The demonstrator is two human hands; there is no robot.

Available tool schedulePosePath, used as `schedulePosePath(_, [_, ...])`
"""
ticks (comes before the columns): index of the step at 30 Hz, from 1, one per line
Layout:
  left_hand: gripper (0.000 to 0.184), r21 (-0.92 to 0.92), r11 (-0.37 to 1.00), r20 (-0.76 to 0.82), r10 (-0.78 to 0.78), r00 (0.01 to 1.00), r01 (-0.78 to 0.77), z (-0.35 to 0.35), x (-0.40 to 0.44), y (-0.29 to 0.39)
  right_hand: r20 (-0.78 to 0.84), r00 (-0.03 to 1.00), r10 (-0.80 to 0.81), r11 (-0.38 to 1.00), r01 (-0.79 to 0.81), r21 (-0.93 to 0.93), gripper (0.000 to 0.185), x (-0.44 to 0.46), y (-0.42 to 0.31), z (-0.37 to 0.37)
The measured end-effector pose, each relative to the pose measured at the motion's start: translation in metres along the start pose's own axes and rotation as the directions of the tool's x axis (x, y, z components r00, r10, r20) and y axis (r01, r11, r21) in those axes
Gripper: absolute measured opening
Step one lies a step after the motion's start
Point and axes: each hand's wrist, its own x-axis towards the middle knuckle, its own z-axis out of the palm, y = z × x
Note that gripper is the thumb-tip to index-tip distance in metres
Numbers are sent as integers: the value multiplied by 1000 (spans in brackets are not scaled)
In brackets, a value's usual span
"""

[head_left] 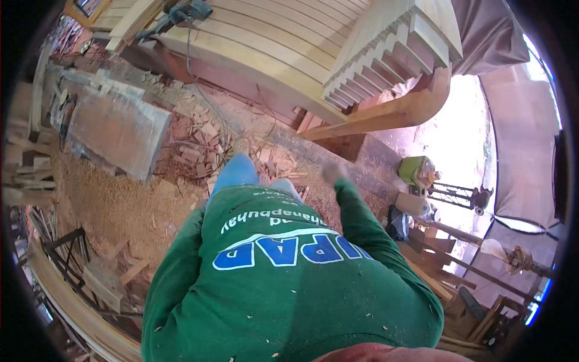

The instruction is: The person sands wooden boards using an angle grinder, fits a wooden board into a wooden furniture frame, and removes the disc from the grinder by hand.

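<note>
My right hand point(333, 173) is held out in front of my body, above the littered ground. Motion smears its fingers, and I cannot make out anything in it. On the other side, my left sleeve point(181, 244) hangs down along my body. The left hand at its end is almost wholly hidden beside my thigh. Ahead of me is a large piece of pale slatted woodwork point(265, 36), with a row of angled slats point(380, 66) at its right. A curved wooden rail point(398, 111) runs below those slats, beyond my right hand.
A corded power tool point(181, 17) rests on the slatted woodwork. Wood offcuts point(202, 142) and sawdust cover the ground near my feet. A worn board point(117, 133) lies at left. To the right are a green container point(415, 171) and several loose timbers point(440, 250).
</note>
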Motion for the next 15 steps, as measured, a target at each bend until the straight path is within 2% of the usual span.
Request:
schedulePosePath(1, [44, -30, 1000, 4, -7, 1000, 7, 13, -10, -13, 370, 919, -135, 988, 94, 127, 27, -18, -30, 55])
schedulePosePath(2, [44, -70, 998, -11, -3, 1000, 2, 21, -17, -26, 489, 855, -172, 966, 49, 253, 27, -40, -51, 86])
schedulePosePath(5, [45, -205, 979, -111, -3, 994, -20, 24, -36, -57, 470, 869, -153, 854, -123, 506, 28, -99, -89, 123])
schedulePosePath(7, [45, -232, 971, -92, -81, 993, 58, -4, -79, -35, 450, 875, -177, 843, -101, 528, 29, -113, -97, 136])
schedulePosePath(9, [45, -130, 984, -27, -123, 992, 118, -23, -88, -30, 402, 891, -212, 852, -32, 522, 29, -106, -99, 139])
schedulePosePath(10, [45, -101, 991, -156, -101, 983, 86, -14, -77, -38, 371, 898, -235, 861, 15, 509, 30, -98, -99, 137])
schedulePosePath(11, [45, -62, 996, -280, -72, 957, 56, -12, -71, -41, 335, 902, -271, 877, 89, 471, 30, -88, -97, 136])
schedulePosePath(13, [43, -46, 993, -265, -116, 957, 108, -19, -62, -43, 231, 901, -366, 910, 295, 290, 31, -54, -88, 133])
schedulePosePath(15, [40, -36, 999, -226, -41, 973, 34, -91, -155, 3, 185, 892, -412, 910, 414, 26, 31, -5, -70, 103])
